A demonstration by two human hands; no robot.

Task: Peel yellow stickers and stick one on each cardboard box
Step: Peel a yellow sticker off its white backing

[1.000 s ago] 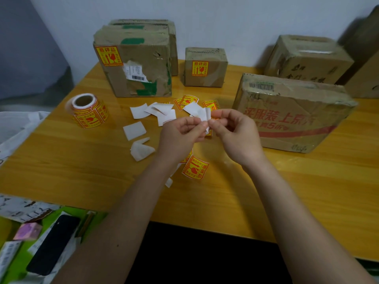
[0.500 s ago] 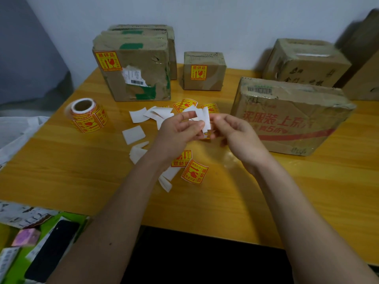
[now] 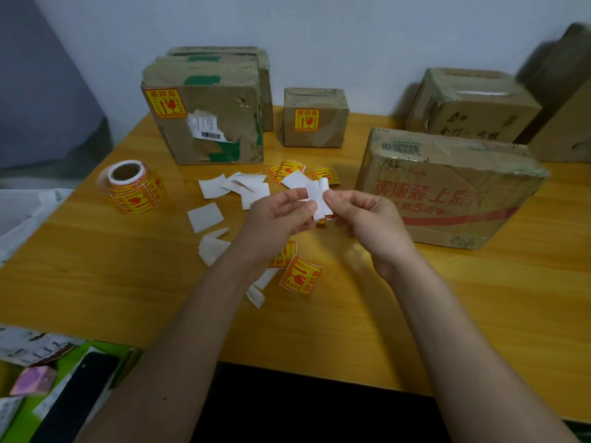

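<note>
A: Left hand [image 3: 281,215], state?

B: Raised above the wooden table [image 3: 96,282], thumb and fingers pinching the left edge of a white sticker piece [image 3: 319,199]. Its white side faces the camera, with a sliver of yellow showing at the lower edge. I cannot tell whether the sticker has come off its backing.

A: Log the table, left to right.

B: Far left: sticker roll [image 3: 134,187], standing on end, yellow-and-red labels on its outer wrap. Behind and right of it: tall cardboard box [image 3: 220,123] with a yellow sticker [image 3: 165,103] on the upper left of its front face and a torn shipping label beside that. A second box [image 3: 256,59] stands directly behind, mostly hidden.

A: Centre?

B: White backing scraps [image 3: 204,215] scattered in front of the tall box. Loose yellow stickers lie near the hands: one pair [image 3: 286,170] beyond them, one [image 3: 300,276] face up under the left forearm. Small cardboard box [image 3: 315,119] at the back, one yellow sticker centred on its front.

A: Right hand [image 3: 367,219]?

B: Thumb and forefinger pinching the right edge of the same white piece, opposite the left hand.

A: Right side?

B: Wide flat box with red print [image 3: 447,193], just right of the right hand, no yellow sticker on its visible faces. Behind it, a box with handwriting [image 3: 473,107], likewise none visible.
</note>
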